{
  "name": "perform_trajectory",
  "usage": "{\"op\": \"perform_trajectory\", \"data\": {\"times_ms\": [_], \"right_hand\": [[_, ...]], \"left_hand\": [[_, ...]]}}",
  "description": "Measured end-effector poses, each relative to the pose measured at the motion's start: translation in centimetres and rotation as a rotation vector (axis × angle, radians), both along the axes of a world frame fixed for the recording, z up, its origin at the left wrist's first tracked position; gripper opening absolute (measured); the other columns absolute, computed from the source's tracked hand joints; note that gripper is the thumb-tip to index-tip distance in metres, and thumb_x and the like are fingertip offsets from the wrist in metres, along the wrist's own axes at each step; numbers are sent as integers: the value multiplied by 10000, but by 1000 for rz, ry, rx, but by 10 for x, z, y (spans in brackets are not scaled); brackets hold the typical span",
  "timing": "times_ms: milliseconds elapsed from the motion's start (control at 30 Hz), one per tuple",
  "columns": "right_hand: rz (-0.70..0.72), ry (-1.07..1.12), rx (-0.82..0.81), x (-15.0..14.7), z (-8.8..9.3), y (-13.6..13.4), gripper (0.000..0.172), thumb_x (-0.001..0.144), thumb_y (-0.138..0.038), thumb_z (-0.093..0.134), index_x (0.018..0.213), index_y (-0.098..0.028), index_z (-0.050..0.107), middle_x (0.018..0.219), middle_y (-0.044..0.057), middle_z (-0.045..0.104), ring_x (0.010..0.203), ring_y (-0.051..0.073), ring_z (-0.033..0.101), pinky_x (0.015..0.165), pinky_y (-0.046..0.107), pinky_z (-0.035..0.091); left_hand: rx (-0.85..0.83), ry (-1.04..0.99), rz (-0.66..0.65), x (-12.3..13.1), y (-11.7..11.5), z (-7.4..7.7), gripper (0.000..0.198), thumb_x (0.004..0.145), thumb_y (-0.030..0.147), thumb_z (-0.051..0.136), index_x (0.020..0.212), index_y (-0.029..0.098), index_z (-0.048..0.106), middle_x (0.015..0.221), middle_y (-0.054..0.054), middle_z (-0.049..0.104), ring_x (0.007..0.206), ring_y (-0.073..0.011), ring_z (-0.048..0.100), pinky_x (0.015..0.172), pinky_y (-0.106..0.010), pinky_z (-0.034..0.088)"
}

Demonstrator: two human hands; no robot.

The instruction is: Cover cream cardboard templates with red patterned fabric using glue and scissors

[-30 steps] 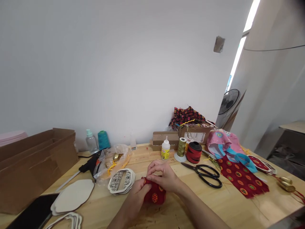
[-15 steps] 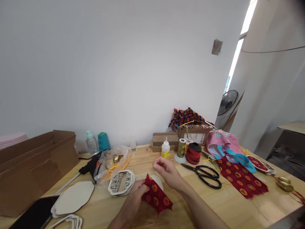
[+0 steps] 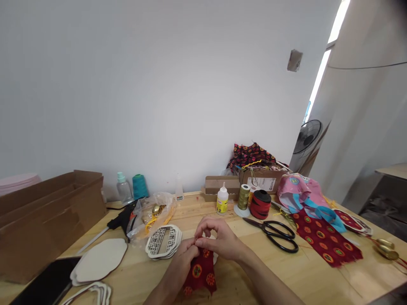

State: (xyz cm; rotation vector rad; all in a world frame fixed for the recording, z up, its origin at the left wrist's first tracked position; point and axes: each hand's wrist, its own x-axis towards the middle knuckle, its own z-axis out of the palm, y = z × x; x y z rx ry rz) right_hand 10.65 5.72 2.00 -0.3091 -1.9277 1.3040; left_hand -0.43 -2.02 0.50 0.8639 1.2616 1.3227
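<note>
Nearest the camera, my left hand (image 3: 186,256) and right hand (image 3: 222,241) meet over the red patterned cloth (image 3: 200,271), which lies on the wooden table (image 3: 286,275) directly in front of me. The left fingers are closed on the cloth's upper edge. The right thumb and forefinger are pinched shut on that same edge, fingertip to fingertip with the left, and the remaining right fingers are curled loosely above. The cloth hangs down from the pinch toward me, creased and not flat. A pale edge (image 3: 215,256) shows just beside it on the right, so I judge the covering is only partly done: the top edge is gathered, the lower part loose, and nothing visibly fixed.

Middle ground, left: a stack of lattice cut-outs (image 3: 163,241) near my left hand, plain pale blanks (image 3: 100,259) further left, and a glue gun (image 3: 122,218) beside a plastic bag (image 3: 152,214). Middle ground, right: black scissors (image 3: 273,232), lying shut and well apart from both hands, and a longer strip of matching red fabric (image 3: 324,241).

Further back: a glue bottle (image 3: 221,200), capped and upright, then a gold thread spool (image 3: 243,197) and a red spool (image 3: 261,204). Against the wall: a teal thread cone (image 3: 139,186) and an open cardboard box (image 3: 47,212). A fan (image 3: 307,137) stands beyond the table.
</note>
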Motion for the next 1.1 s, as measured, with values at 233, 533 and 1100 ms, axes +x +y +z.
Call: {"op": "perform_trajectory", "data": {"times_ms": [233,533,1100], "right_hand": [[-99,161,-242,-1,-4,12,316,604,-417,676,483,-174,514,532,-41,470,478,86,400,464,217,324],[-27,75,-322,7,-1,13,219,582,-354,701,555,-145,642,522,-23,541,436,67,403,429,201,307],[-336,383,-342,45,25,8,389,715,-488,559,535,-207,360,528,-69,291,412,70,253,383,206,222]], "left_hand": [[-47,-53,-81,6,-5,6,65,503,148,459,452,169,492,401,63,445,399,-79,340,413,-206,233],[-59,-159,-134,1,-6,13,116,475,181,457,518,163,563,429,40,555,424,-104,444,443,-214,352],[-7,-198,-57,6,-6,18,161,497,174,449,500,134,605,443,8,589,420,-95,452,423,-194,318]]}}
